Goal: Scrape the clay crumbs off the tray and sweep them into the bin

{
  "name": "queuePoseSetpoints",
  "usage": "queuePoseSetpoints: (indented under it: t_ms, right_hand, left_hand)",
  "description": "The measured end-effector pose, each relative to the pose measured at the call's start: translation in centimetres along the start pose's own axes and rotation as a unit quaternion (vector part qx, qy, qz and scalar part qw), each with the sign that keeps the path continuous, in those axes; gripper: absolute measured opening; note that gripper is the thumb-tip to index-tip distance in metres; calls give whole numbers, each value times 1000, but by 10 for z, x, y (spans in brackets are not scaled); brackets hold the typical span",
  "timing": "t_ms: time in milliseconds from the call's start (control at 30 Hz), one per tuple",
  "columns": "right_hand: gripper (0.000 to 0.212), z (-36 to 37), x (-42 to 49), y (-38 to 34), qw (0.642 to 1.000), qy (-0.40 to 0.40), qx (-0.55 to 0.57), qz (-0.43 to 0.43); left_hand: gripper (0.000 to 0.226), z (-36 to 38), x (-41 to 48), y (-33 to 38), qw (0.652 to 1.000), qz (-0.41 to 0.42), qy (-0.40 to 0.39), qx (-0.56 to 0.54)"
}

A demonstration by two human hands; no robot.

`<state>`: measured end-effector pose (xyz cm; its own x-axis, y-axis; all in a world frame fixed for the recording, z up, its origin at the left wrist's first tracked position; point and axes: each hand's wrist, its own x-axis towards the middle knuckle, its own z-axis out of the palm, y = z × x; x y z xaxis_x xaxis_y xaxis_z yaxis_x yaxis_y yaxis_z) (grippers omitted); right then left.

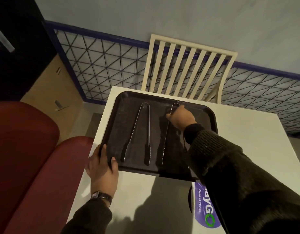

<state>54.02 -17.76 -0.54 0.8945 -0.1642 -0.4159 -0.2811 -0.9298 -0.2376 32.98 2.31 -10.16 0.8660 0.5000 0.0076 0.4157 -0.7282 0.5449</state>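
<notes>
At the far left I see rounded dark red upholstered seats (27, 157) just beside the white tabletop (247, 132). My left hand (102, 166) is closed on the near left corner of the dark rectangular plastic tray (119, 115), thumb over the rim and fingers on its edge; a dark-strapped wristwatch (102, 197) sits on that wrist. The tray stretches away and to the right of this hand. On it, just right of the left hand, lie metal tongs with scalloped tips (140, 132), tips toward me. Beside them lies a second pair of metal tongs (164, 139), partly hidden by my right arm. My right hand (180, 118) rests on their looped far end, fingers curled; I cannot tell whether it grips them. Beyond that hand stands a cream slatted wooden chair (188, 68). Under my right sleeve a purple sticker (205, 205) shows on the tabletop.
</notes>
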Motion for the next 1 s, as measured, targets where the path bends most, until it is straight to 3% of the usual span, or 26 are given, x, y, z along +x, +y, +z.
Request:
queuePoseSetpoints:
  t_ms: [367, 700, 867, 1000]
  right_hand:
    - [82, 19, 6, 9, 999, -5, -30, -11]
    - [82, 20, 8, 14, 998, 10, -41, -36]
    - [95, 18, -5, 19, 997, 58, -37, -16]
    - [75, 14, -40, 29, 986, 120, -76, -88]
  left_hand:
    - [64, 1, -1, -1, 1000, 27, 10, -3]
    - [56, 0, -1, -1, 999, 1, -4, -44]
    - [54, 1, -1, 0, 998, 6, 2, -65]
    - [48, -4, 0, 4, 989, -41, -19, -138]
